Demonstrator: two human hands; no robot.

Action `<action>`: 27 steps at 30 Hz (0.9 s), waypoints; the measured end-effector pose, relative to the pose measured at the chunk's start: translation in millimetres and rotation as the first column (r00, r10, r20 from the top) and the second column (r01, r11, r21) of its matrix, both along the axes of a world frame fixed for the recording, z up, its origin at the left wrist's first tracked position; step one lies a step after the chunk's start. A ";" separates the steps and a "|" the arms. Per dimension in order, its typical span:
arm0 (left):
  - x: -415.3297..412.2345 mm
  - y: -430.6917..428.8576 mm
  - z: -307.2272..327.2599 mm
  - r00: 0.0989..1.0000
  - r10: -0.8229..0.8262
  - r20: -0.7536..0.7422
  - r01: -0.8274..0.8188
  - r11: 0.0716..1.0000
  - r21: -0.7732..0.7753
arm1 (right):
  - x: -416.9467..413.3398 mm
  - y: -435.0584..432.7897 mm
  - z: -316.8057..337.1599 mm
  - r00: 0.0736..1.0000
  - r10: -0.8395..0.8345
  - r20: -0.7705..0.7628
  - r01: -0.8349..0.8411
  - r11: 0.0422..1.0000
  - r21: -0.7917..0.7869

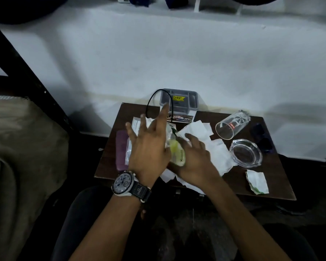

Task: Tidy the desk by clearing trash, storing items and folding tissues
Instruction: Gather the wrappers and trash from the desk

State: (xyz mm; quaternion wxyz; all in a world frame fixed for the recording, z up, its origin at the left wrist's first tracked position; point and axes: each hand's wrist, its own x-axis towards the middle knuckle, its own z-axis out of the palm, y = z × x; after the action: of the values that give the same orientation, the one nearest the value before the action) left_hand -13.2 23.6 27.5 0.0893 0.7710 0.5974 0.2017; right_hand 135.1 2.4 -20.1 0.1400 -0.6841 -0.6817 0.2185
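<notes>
My left hand [149, 146], with a watch on its wrist, hovers over the small dark desk [271, 185] with its fingers spread straight. My right hand [196, 159] lies beside it with fingers curled over a yellow-green plastic wrapper [177, 149], apparently holding it. White tissues [217, 153] lie crumpled under and around both hands. A torn paper scrap with a green edge [257, 182] sits near the desk's front right. A grey storage box [181, 101] with a yellow sticker stands at the desk's back edge.
A clear drinking glass [231, 125] lies on its side at the right, with a glass ashtray [246, 153] in front of it and dark sunglasses [262, 138] further right. A purple pouch [121, 149] lies at the left edge. A black cable [152, 98] loops by the box.
</notes>
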 end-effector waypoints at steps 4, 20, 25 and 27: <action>-7.5 2.2 -0.3 0.991 0.020 -0.136 -0.017 1.000 0.023 | -31.8 17.7 -21.1 0.992 0.084 0.099 -0.084 0.996 -0.006; -13.7 10.5 -11.4 0.997 0.078 0.028 -0.074 0.991 -0.115 | -23.2 36.0 -15.6 0.989 -0.052 -0.137 0.083 0.969 0.233; -8.9 12.2 -13.8 0.990 0.041 0.138 -0.024 0.993 -0.119 | -12.4 29.6 0.0 0.933 -0.149 -0.327 0.279 0.873 0.399; -6.2 11.9 -15.4 0.973 0.013 0.231 0.008 0.996 -0.091 | -4.8 21.6 12.3 0.820 -0.206 -0.534 0.438 0.826 0.354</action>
State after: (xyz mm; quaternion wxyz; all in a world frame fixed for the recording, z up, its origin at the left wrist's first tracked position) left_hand -19.4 35.6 12.1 0.1934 0.7366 0.5924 0.2629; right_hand 130.3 24.0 -7.8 0.4963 -0.6644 -0.5282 0.1823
